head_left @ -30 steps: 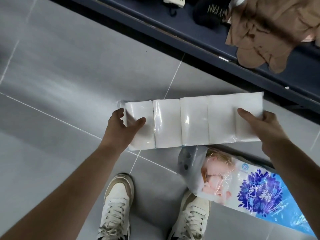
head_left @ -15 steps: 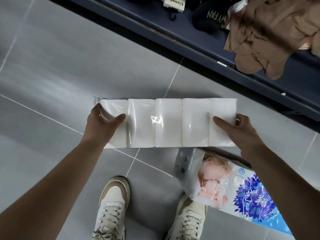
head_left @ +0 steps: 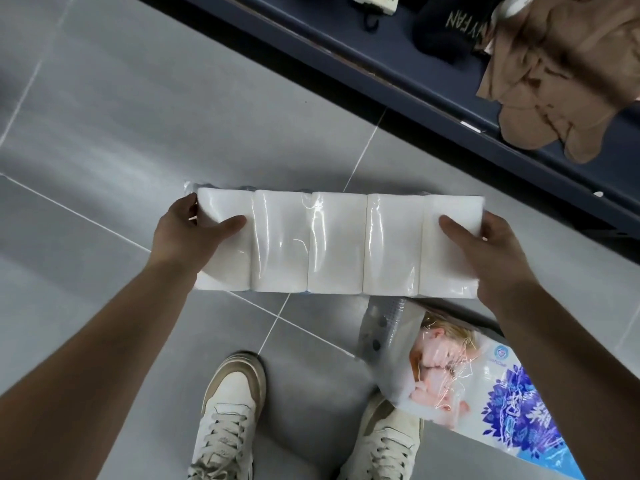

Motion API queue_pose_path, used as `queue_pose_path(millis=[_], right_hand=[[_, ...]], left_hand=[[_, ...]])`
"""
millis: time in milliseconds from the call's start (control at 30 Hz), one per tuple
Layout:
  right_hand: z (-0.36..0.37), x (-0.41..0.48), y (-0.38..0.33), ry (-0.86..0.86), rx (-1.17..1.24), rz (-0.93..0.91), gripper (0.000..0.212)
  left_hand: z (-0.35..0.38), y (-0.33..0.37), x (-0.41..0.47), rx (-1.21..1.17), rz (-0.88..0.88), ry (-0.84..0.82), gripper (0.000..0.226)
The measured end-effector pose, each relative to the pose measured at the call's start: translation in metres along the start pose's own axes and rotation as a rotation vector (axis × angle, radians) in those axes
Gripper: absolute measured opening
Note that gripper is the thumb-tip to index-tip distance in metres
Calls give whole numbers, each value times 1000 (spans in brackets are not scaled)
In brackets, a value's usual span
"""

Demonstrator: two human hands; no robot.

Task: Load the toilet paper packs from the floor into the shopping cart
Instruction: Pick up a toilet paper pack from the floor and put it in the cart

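Holding white toilet paper pack (head_left: 336,244) above tiled floor (head_left: 138,116)

Thumbs on top: left hand (head_left: 188,239) grips its left end, right hand (head_left: 495,258) grips its right end. Pack level; printed pack (head_left: 485,386) lies on floor by right shoe (head_left: 384,445)

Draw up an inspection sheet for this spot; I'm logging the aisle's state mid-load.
Surface: grey tiled floor, pale grout lines.
Job's things: clear-wrapped white toilet paper pack held level; printed pack lying on the floor; cart not in view.
Clutter: nothing seen.
Grippers: left hand and right hand grip the white pack's ends.
Cables: nothing seen.
Surroundings: dark blue shelf holding a tan garment and a black hat.
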State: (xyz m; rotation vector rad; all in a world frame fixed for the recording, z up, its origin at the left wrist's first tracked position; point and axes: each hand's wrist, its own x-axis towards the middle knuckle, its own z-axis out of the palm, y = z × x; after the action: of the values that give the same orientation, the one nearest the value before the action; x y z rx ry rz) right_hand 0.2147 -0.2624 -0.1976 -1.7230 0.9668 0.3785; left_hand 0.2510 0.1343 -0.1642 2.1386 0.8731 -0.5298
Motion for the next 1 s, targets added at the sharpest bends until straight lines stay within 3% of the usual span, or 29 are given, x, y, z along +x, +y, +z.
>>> queue_pose_path(millis=[167, 400, 567, 700, 833, 1000], right_hand=[[5, -7, -14, -12, 49, -56, 106], [12, -22, -38, -16, 113, -110, 107], [10, -34, -46, -57, 182, -161, 84], [3, -40, -39, -77, 186, -194, 92], [-3, -47, -21, -78, 97, -200, 96], [-10, -58, -2, -86, -248, -244, 120]], left_hand=[[-9, -6, -1, -64, 27, 81, 59], [-20, 3, -3, -157, 97, 168, 67], [-25, 7, -5, -261, 145, 214, 75], [-27, -3, -7, -249, 140, 215, 81], [-28, -17, -17, -191, 172, 168, 97], [-30, -38, -24, -40, 182, 127, 109]])
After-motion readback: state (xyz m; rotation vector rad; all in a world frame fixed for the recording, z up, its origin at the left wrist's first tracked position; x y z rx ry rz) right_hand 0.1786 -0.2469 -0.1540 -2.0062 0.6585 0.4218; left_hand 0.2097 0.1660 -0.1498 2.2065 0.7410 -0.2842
